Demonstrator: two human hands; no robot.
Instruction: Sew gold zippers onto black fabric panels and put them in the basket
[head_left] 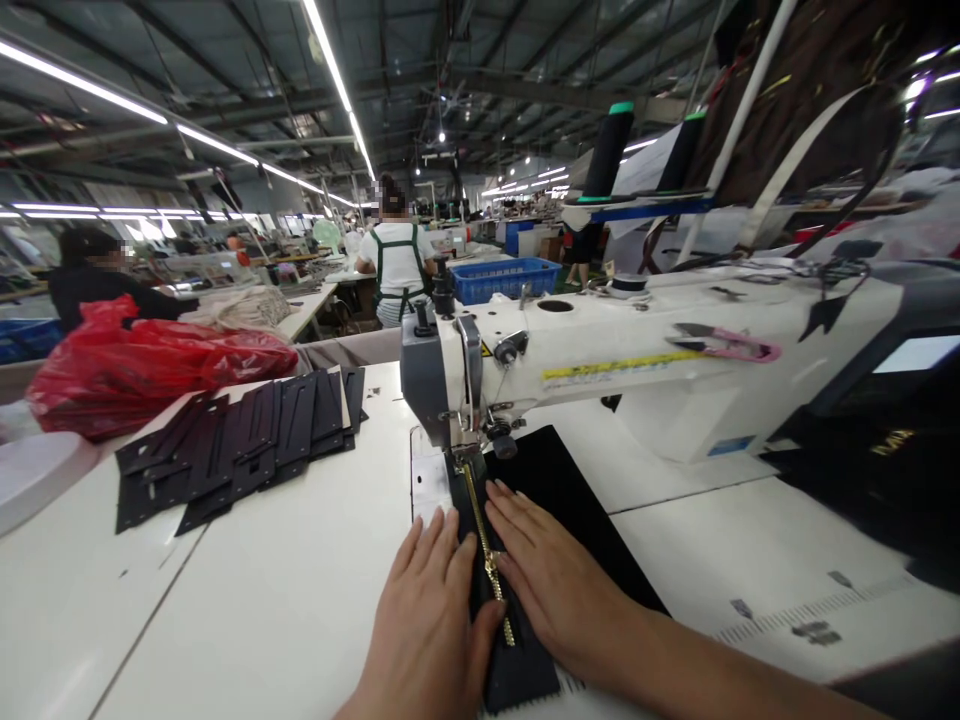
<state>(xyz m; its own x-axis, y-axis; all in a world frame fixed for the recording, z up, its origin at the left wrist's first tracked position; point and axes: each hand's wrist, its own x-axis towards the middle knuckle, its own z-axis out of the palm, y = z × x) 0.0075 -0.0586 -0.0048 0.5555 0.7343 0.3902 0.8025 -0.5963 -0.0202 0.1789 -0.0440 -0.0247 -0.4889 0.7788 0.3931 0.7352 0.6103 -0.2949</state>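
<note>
A black piece [525, 670] with a gold-toothed zipper [480, 515] lies under the needle area of a white sewing machine [630, 350]. My left hand [431, 610] rests flat along the left side of the zipper, its thumb near the zipper's lower end. On the right side, my right hand [551, 575] lies flat on the black material, fingers stretched toward the presser foot, with the thumb beside the gold slider. A larger black panel [577, 500] spreads out beneath and to the right of my right hand.
Overlapping dark cut pieces [247, 435] lie on the white table [285, 590] at left, before a red plastic bag [165, 350]. Pink-handled snips [727, 342] rest on the machine arm. Behind are a blue crate [506, 280] and people, one in a white shirt [397, 262].
</note>
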